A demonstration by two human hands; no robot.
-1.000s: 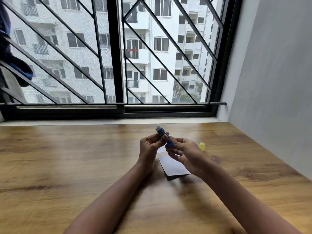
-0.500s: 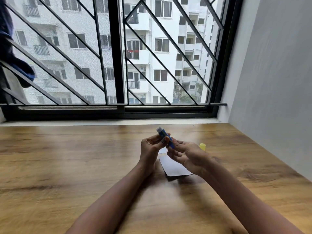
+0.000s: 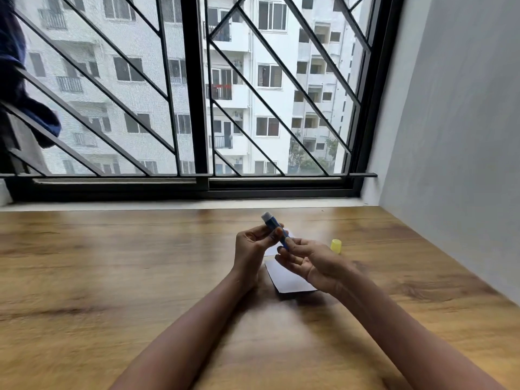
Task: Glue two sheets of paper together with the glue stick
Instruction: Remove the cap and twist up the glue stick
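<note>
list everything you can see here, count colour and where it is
glue stick: one, blue, cap off, held above the table between both hands, tip up toward the window
cap: one, yellow, on the table right of the hands
paper sheets: two, white; one under the right hand, one mostly hidden behind the hands
table: one, brown wood, fills the lower half
window: one, black frame with diagonal black bars, behind the table
cloth: one, dark blue, hanging at the far left edge
wall: one, grey, on the right
left hand: one, grip on the stick's upper body
right hand: one, fingertips on the stick's lower end
</note>
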